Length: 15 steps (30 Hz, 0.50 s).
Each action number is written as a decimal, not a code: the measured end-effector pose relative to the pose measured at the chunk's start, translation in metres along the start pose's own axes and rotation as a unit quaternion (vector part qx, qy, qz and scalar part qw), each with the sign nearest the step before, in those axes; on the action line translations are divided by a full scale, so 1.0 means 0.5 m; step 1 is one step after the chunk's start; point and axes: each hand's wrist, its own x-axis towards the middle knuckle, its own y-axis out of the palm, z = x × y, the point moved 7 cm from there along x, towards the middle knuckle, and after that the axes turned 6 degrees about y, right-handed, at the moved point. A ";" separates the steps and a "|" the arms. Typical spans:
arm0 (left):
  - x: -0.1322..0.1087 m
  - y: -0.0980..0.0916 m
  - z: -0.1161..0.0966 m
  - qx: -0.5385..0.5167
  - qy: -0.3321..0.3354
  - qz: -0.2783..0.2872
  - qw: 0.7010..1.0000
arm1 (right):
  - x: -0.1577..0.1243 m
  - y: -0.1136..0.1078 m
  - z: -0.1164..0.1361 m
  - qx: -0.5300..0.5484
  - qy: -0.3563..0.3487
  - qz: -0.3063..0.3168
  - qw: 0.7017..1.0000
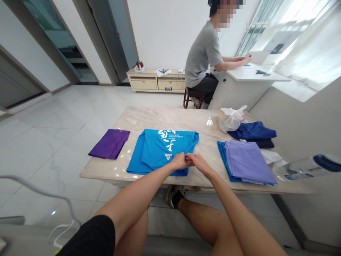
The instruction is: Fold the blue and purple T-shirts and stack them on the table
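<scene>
A: what are the hands doing?
B: both the left hand point(179, 161) and right hand point(197, 161) are pinched shut on the near edge of the blue t-shirt point(160, 149), fingertips touching, forearms angled inward over the marble table point(133, 121).

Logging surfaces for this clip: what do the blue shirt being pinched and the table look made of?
Blue shirt: thin, smooth knit, probably synthetic sportswear; it lies flat with printed white lettering. Table: polished marble or marble-look stone, with beige veining and glossy reflections.
</scene>
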 end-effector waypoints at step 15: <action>-0.039 0.015 -0.006 -0.024 -0.060 0.016 0.998 | -0.012 -0.146 -0.074 0.044 0.110 -0.186 0.975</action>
